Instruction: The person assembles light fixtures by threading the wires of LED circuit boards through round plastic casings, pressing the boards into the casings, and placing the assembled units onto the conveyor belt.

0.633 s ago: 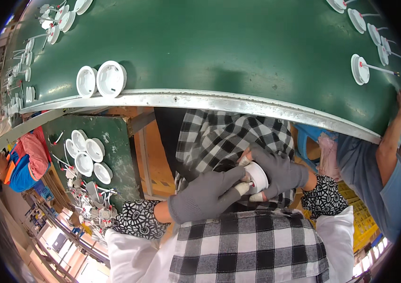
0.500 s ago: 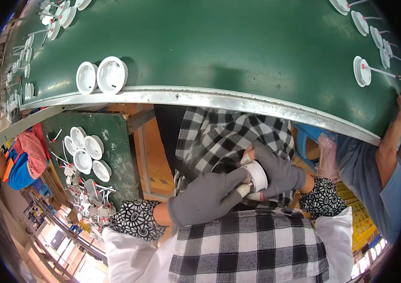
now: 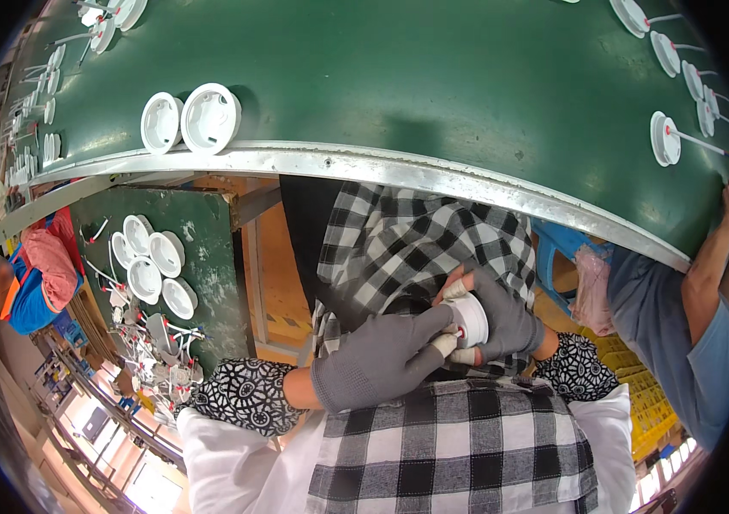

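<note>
From afar, I see more of the round white cup's [image 3: 470,315] face than before. My right hand [image 3: 506,319] hugs it; my left hand [image 3: 377,360] touches its left side, maybe pinching, I can't tell.

I see a person [image 3: 660,313] at right, near a blue stool [image 3: 568,241] and a yellow crate [image 3: 649,403]. At far left, I see another person [image 3: 32,300] in blue.

Two gloved hands [image 3: 375,363] [image 3: 507,317], one held cup [image 3: 472,317], two open cups [image 3: 210,122] at bench edge [image 3: 382,165], five on side table [image 3: 213,227]
</note>
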